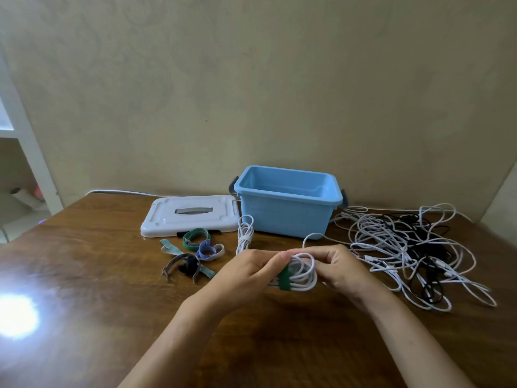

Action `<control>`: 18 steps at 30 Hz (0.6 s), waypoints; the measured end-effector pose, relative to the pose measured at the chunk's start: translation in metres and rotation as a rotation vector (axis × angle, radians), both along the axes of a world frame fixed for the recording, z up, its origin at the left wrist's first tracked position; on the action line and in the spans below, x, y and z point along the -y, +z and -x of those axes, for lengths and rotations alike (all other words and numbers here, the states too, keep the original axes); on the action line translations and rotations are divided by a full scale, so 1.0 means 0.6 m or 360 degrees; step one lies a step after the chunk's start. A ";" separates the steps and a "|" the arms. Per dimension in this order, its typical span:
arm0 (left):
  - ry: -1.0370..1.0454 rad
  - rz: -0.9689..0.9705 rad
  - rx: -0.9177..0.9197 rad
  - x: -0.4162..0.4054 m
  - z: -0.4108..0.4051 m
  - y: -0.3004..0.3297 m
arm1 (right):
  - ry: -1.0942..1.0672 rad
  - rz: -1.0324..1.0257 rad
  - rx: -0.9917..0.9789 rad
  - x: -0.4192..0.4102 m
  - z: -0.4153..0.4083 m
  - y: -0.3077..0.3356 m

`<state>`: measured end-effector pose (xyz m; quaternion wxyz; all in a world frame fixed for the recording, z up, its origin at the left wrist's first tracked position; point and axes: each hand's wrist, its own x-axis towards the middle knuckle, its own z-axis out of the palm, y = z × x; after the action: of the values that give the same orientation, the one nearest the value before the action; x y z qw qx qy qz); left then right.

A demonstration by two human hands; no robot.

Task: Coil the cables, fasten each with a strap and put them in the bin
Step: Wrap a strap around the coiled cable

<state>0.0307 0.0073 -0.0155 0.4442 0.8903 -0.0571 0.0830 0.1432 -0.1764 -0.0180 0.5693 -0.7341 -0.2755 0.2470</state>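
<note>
Both hands hold one white coil (pixel 300 271) just above the table (pixel 98 275), in front of the person. The left hand (pixel 246 271) is clenched around the coil's left end, thumb and fingertips pressing on a green strap (pixel 284 278) that runs across the bundle; the right hand (pixel 340 266) pinches the loops at the coil's right end. Whether the strap is fully closed cannot be told: its end is hidden under the left fingers. One loop of the same cable rises free beyond the grip, toward the bin. Judgement: fastening step in progress on this coil. Just beyond the grip, a second white bundle (pixel 245 233) lies on the table touching or nearly touching the front of the blue bin (pixel 288 219); it looks wrapped at its middle, so probably done but not yet binned. The bin, beyond the grip and slightly right, appears empty as far as its interior shows. Its white lid (pixel 190 215) lies beyond and left of the grip. Spare straps (pixel 193 253), several colours, lie left of the left hand. Right of the right hand, a large tangle of white and black cables (pixel 414 253) is uncoiled. Estimate: early stage; most of the cables left, nothing in the bin.
</note>
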 end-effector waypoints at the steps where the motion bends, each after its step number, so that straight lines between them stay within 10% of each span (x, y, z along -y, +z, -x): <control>1: -0.0015 -0.0043 0.0017 0.000 -0.001 -0.002 | -0.0004 -0.0041 -0.0085 0.005 -0.002 0.003; 8: 0.0028 -0.0048 0.0019 0.007 -0.010 -0.014 | -0.0156 -0.0246 -0.0368 -0.001 0.005 0.014; 18: 0.0072 0.0033 0.0014 0.015 -0.031 -0.043 | -0.0341 -0.0274 0.0156 -0.025 0.031 0.009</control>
<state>0.0493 -0.0016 -0.0414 0.4512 0.8862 -0.0381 0.0976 0.1248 -0.1613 -0.0128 0.6391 -0.7191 -0.2431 0.1241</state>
